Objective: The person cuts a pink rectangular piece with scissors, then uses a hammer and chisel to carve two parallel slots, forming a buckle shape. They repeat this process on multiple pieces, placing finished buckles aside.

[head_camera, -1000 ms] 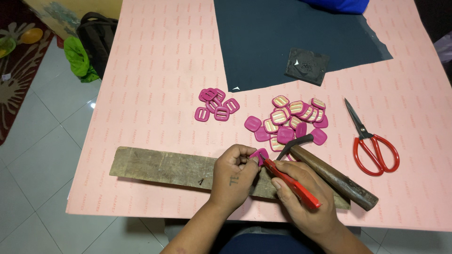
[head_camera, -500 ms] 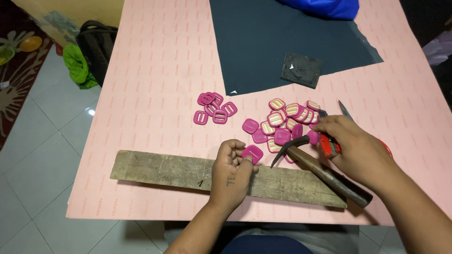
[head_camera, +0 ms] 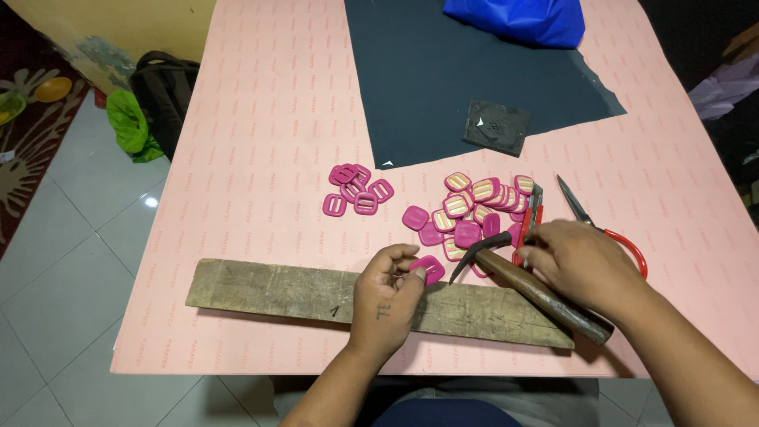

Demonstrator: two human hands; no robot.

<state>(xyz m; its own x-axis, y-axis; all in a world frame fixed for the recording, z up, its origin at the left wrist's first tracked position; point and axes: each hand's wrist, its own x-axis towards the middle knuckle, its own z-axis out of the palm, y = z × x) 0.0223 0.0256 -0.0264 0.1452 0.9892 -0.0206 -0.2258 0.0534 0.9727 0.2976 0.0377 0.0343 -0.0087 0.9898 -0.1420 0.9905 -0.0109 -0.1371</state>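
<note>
Left hand (head_camera: pixel 389 294) pinches a magenta plastic buckle (head_camera: pixel 431 269) on the long wooden plank (head_camera: pixel 269 289); right hand (head_camera: pixel 581 261), fingers curled, reaches red-handled pliers (head_camera: pixel 528 225) beyond the plank's right end.

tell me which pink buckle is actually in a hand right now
The pink buckle pinched in the left hand over the wooden plank. The other buckles lie loose in two piles on the pink sheet.

**Crowded right, open left**

The pink paper-covered tabletop (head_camera: pixel 253 158) lies open left of the small pile of magenta plastic buckles (head_camera: pixel 357 191). Rightward, the larger buckle heap (head_camera: pixel 474 209), wooden-handled hammer (head_camera: pixel 538 291) and red-handled scissors (head_camera: pixel 605 233) crowd together. The long weathered wooden plank (head_camera: pixel 277 289) bars the near edge.
</note>
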